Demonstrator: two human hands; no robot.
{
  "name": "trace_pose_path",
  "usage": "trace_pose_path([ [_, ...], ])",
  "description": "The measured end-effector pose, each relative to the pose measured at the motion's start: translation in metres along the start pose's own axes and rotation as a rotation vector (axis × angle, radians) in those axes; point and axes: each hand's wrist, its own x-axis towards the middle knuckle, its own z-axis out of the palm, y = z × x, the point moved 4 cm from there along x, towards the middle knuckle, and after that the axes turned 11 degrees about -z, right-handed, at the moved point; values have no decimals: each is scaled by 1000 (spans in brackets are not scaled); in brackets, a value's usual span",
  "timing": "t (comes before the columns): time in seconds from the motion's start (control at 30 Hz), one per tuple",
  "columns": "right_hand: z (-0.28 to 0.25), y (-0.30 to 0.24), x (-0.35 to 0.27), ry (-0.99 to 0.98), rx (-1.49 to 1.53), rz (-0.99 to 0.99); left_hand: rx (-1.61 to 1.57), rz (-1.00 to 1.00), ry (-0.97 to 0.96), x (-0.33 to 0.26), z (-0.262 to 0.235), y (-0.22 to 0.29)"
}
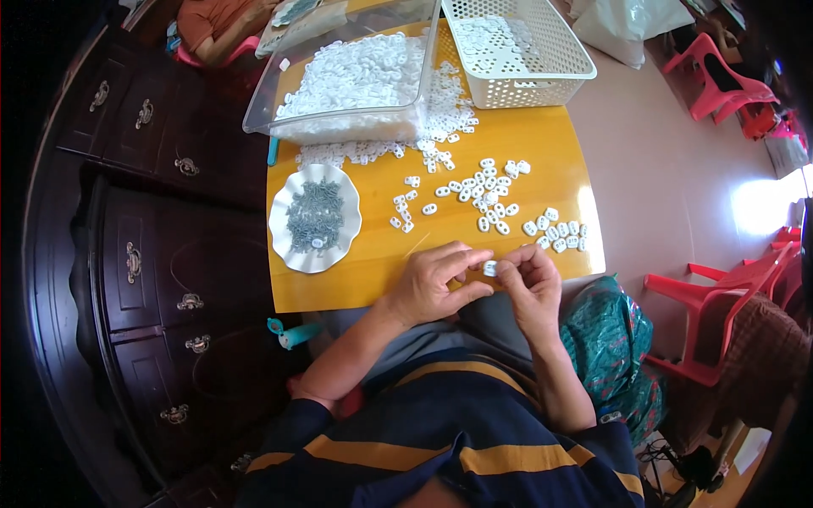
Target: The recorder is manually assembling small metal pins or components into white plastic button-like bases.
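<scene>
A small white plastic piece (pixel 490 268) is pinched in my right hand (pixel 532 284), between thumb and fingers, above the table's front edge. My left hand (pixel 436 279) is beside it, thumb and forefinger apart on either side of a gap, their tips close to the piece; whether they touch it I cannot tell. Farther back lie loose white oval pieces with dark holes (pixel 485 185), and a separate group (pixel 560 230) is to the right. At the left stands a white scalloped plate (pixel 345 240) heaped with small grey screws (pixel 315 212).
A clear plastic bin (pixel 356 129) full of white pieces (pixel 364 74) and a white perforated basket (pixel 533 91) stand at the back of the wooden table (pixel 373 284). Dark drawers (pixel 144 220) line the left. Right are a green bag (pixel 605 326) and red chairs (pixel 703 296). Another person (pixel 216 30) sits at back left.
</scene>
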Motion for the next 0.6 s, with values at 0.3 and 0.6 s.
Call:
trace_pose_path([
  [0.3,-42,-42,18,-12,-873,-198,477,23,85,5,14,-22],
  [0.6,-54,-44,17,23,-1033,-165,619,24,63,13,25,-27],
])
